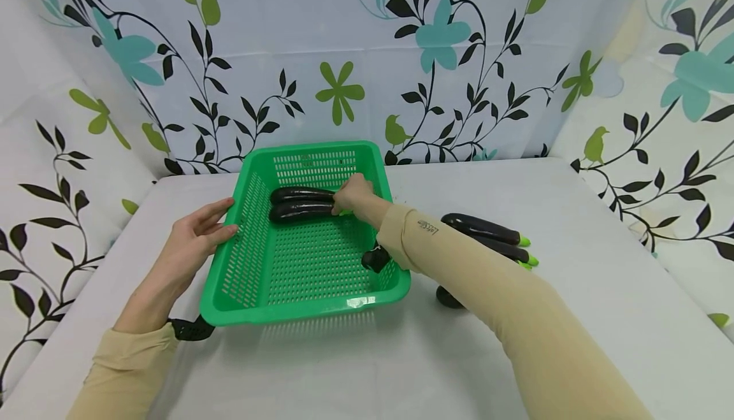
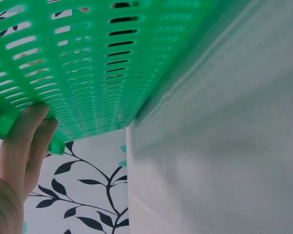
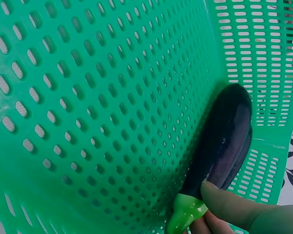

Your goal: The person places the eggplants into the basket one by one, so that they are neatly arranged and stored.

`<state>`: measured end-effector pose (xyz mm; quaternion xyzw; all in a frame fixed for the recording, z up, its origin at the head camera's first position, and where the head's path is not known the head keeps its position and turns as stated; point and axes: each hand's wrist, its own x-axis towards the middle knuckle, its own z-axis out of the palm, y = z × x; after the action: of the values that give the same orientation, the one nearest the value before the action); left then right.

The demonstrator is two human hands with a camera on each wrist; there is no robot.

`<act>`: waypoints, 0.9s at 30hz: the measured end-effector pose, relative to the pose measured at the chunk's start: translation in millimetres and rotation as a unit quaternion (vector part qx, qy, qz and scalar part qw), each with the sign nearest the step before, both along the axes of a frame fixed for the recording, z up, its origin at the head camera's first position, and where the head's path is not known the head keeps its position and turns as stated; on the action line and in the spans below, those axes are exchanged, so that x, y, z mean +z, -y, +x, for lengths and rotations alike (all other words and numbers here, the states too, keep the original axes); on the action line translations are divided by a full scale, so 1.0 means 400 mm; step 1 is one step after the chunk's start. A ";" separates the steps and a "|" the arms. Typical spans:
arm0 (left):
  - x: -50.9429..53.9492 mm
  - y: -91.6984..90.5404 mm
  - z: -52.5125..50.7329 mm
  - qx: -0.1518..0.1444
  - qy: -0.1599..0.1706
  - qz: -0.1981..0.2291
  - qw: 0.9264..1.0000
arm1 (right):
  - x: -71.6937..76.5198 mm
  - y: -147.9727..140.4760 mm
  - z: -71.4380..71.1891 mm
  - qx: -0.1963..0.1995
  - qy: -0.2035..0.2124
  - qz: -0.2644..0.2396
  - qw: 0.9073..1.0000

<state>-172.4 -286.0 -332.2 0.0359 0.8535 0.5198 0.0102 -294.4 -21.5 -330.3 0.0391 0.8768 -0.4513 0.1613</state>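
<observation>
A green plastic basket [image 1: 321,267] with slotted walls stands on the table. Two dark eggplants lie side by side inside it, toward the back wall: a far eggplant [image 1: 301,194] and a near eggplant [image 1: 299,211]. My right hand [image 1: 358,194] reaches into the basket and pinches an eggplant [image 3: 219,141] close to its green cap; the second one is partly hidden behind it in the right wrist view. On the basket's left side, my left hand [image 1: 197,235] touches the rim, its fingers nearly straight. The left wrist view shows two fingers [image 2: 27,141] against the outer side.
Right of the basket, several more eggplants [image 1: 482,227] lie on the white tabletop [image 1: 573,216], partly covered by my right forearm. A dark rounded end [image 1: 448,297] shows below that sleeve. Leaf-patterned cloth [image 1: 275,37] hangs behind the table and at both sides.
</observation>
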 end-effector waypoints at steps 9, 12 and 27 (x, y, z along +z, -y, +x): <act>0.002 -0.003 0.000 0.002 -0.001 0.003 1.000 | -0.006 0.001 0.003 0.000 -0.045 0.025 0.999; 0.002 -0.003 0.000 0.002 -0.001 -0.001 1.000 | -0.006 -0.001 0.004 0.000 -0.049 0.014 0.999; -0.001 -0.001 0.000 0.004 0.001 -0.006 1.000 | 0.000 -0.006 -0.003 0.008 -0.022 -0.018 1.000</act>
<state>-172.5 -285.4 -332.5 0.0318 0.8567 0.5147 0.0095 -295.7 -19.0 -330.3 0.0195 0.8723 -0.4661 0.1465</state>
